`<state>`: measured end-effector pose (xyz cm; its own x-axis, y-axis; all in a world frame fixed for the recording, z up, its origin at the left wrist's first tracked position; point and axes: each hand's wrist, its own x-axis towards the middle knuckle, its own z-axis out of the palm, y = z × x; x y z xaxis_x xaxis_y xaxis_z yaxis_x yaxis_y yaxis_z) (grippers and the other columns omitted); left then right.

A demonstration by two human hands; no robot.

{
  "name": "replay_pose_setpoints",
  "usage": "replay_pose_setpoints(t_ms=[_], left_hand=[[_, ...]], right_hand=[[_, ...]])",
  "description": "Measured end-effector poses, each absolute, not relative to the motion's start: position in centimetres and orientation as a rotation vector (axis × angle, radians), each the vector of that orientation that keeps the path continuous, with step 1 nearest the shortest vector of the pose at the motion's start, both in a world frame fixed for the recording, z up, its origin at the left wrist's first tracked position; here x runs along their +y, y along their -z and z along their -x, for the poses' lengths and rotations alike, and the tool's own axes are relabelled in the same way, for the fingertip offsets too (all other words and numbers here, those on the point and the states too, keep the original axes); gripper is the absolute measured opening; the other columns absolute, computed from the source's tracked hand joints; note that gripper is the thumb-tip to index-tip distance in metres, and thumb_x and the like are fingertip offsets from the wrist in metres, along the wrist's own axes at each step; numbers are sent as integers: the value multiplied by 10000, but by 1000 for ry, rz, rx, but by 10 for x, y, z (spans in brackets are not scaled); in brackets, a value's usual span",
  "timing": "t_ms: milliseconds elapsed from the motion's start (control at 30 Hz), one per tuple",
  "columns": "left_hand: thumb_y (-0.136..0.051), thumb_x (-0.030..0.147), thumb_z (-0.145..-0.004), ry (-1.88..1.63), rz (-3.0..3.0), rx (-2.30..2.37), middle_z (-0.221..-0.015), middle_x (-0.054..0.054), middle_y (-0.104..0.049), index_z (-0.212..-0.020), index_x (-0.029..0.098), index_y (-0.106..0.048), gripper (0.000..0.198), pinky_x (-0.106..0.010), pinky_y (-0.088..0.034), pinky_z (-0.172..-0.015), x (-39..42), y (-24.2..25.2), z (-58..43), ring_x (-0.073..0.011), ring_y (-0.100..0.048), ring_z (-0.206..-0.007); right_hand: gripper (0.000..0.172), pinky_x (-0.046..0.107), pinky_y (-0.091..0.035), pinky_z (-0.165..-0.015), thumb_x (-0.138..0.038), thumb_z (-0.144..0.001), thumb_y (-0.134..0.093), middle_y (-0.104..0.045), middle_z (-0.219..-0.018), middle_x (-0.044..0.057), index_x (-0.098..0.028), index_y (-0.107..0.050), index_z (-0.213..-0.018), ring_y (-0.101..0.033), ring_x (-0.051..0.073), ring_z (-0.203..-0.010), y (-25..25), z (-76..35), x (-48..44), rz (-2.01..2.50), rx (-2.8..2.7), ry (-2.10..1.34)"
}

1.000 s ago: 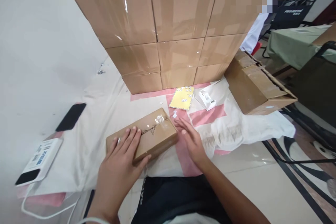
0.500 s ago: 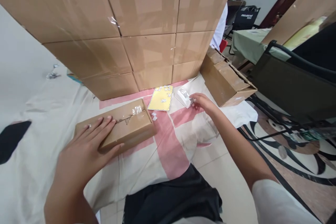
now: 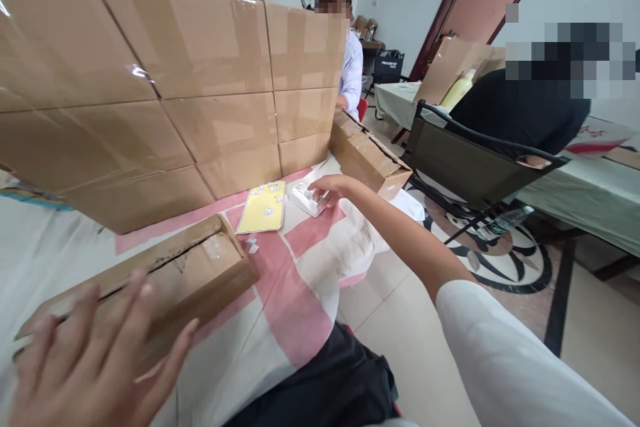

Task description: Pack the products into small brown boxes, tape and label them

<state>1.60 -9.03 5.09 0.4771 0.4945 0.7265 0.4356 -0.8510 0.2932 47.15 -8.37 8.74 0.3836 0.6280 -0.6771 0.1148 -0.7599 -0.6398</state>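
Left hand (image 3: 95,357): blurred, fingers spread apart over the long cardboard carton (image 3: 200,277), perhaps to steady it; contact is unclear.
Right hand (image 3: 331,188): fingers curled at the right end of the white tape dispenser (image 3: 302,201); whether they clamp it, I cannot tell.
Carton seam: slightly parted, facing up, which suits taping.
Edges: cardboard wall (image 3: 225,120) behind; yellow card (image 3: 260,211) between carton and dispenser.
Arm room: table (image 3: 295,313) unwalled toward the lap.

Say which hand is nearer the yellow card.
Right. The right hand is at the white dispenser beside the yellow card; the left hand is farther, by the box.
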Motion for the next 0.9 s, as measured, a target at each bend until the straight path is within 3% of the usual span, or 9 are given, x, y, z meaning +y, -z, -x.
replay_pose_setpoints(t_ms=[67,100,167,300,500,733,900], left_hand=[[-749,408,-744,-1425,-2780,752,-1542,147,-483,-1595,463,-361,936,-592,-384,-1255,-117,-52,-47,-367,-519,-1433],[-764,365,-757,-1531,-2772,551,-1508,83,-562,-1597,420,-384,924,-568,-447,-1222,-129,-52,-69,-340,-584,-1380],[-751,250,-819,-1421,-2702,346,-1440,-24,-660,-1602,331,-395,864,-549,-484,-1187,-143,-52,-119,-317,-601,-1369],[-659,305,-913,-1107,-2549,407,-1546,-120,-555,-1571,262,-393,712,-534,-460,-1185,-134,-46,-223,-327,-505,-1450],[-776,338,-769,-826,-2464,862,-1614,-286,-383,-1566,97,-367,927,-613,-343,-1215,-80,-4,-317,-454,-360,-1512],[-790,448,-773,-933,-2459,860,-1652,-260,-326,-1579,102,-389,964,-538,-315,-1237,-59,34,-333,-439,-358,-1509],[-827,381,-726,-917,-2394,887,-1666,-209,-327,-1578,168,-393,979,-538,-329,-1234,-54,39,-333,-423,-363,-1508]], right_hand=[[241,298,-576,-555,-374,-949,-643,-568,-770,14,-142,-616,-886,-715,211,-644,-81,-470,-81,2129,-617,-1353],[239,328,-599,-573,-381,-948,-641,-550,-768,3,-149,-604,-901,-713,214,-640,-78,-470,-80,2117,-606,-1343],[255,383,-625,-591,-405,-928,-668,-530,-764,-12,-164,-586,-922,-698,215,-616,-71,-469,-80,2094,-589,-1317],[287,391,-625,-581,-429,-889,-726,-556,-738,-9,-179,-584,-903,-642,184,-562,-64,-463,-84,2041,-581,-1254],[192,374,-607,-574,-305,-923,-674,-546,-653,-23,-182,-563,-826,-561,141,-484,-61,-452,-93,1981,-520,-1134],[211,301,-569,-550,-239,-905,-670,-571,-664,-30,-202,-515,-766,-588,134,-506,-47,-454,-100,1862,-459,-1040],[426,221,-440,-522,-277,-902,-660,-424,-565,-66,-229,-338,-627,-446,95,-507,-21,-440,-106,1748,-534,-809]])
